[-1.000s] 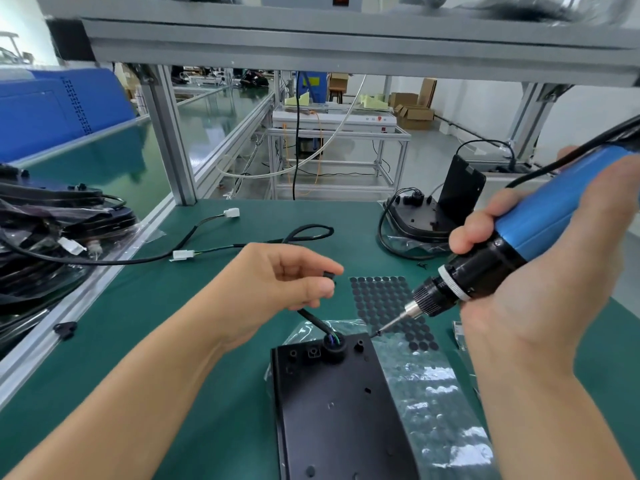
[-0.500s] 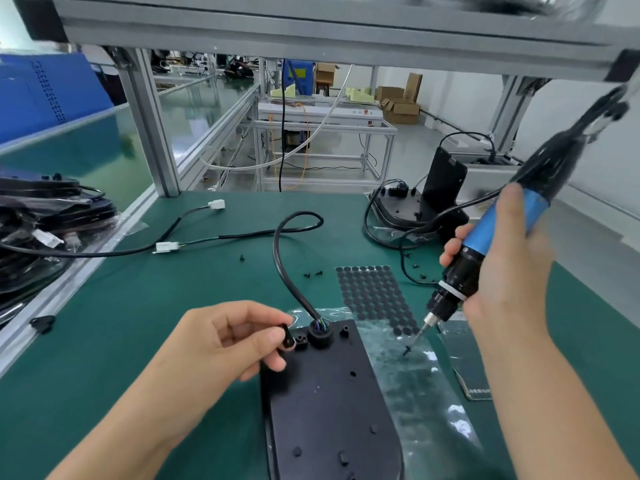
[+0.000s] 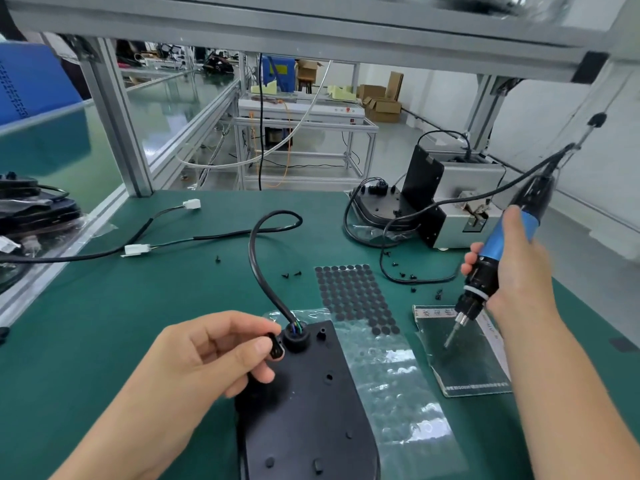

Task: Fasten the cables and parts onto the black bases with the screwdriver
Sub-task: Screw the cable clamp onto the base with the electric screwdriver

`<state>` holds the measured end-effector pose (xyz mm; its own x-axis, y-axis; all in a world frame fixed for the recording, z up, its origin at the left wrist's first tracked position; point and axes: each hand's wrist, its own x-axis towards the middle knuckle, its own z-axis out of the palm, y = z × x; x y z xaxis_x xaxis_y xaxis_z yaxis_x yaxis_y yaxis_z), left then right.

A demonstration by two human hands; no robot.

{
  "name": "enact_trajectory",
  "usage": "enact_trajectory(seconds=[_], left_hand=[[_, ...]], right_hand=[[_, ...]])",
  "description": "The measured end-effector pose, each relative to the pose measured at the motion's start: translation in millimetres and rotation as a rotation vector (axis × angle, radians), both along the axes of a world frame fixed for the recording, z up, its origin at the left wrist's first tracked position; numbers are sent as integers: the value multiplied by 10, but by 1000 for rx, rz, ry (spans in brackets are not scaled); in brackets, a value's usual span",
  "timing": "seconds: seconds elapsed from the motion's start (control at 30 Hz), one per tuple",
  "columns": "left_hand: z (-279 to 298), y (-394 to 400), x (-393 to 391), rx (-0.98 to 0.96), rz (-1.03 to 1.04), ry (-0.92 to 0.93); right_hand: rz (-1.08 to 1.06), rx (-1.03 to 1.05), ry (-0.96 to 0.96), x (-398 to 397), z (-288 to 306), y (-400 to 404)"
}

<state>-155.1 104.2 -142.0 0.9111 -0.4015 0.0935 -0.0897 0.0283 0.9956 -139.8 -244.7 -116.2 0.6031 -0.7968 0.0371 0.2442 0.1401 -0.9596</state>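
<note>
Head view: green desk (image 3: 104,341) under a metal frame. Black base (image 3: 311,410) lies flat at near centre, partly on a clear plastic bag (image 3: 398,382). A black cable (image 3: 258,268) runs into a round black grommet (image 3: 296,337) at the base's far end, loops back across the desk and ends at white connectors (image 3: 137,249).

Left hand (image 3: 214,362) pinches a small black clip (image 3: 276,346) between thumb and fingers, just beside the grommet, over the base's far left corner.

Right hand (image 3: 516,275) is wrapped round a blue and black electric screwdriver (image 3: 491,265), held tilted. Its bit tip points down onto a small clear bag (image 3: 464,362) lying right of the base; dark contents in the bag, too small to tell. Screwdriver cord goes up to the right.

Sheet of round black pads (image 3: 353,296) lies beyond the plastic bag, between the base and the loose cables. Loose black screws (image 3: 291,274) are scattered on the desk near the sheet and near the far cables.

Far right: grey box (image 3: 464,206) with a black panel leaning on it, and another black base (image 3: 381,209) with cables beside it. Far left edge: stack of black parts in plastic (image 3: 31,209).
</note>
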Motion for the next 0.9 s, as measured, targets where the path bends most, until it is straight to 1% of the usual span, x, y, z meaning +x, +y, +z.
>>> enact_trajectory(seconds=[0.23,0.33,0.47,0.63,0.9], left_hand=[[-41,-46,-10,-12,13,25],[-40,-46,-15,-16,24,34],[-17,-57,-27,-52,30,63],[43,-67,-41,-51,18,84],[45,-25,-21,-93,24,60]], right_hand=[[-22,1,16,7,-158,-138],[-23,-34,26,19,-180,-155],[-2,-126,90,8,-193,-159],[0,-189,258,-35,-194,-141],[-14,-141,331,-68,-270,-142]])
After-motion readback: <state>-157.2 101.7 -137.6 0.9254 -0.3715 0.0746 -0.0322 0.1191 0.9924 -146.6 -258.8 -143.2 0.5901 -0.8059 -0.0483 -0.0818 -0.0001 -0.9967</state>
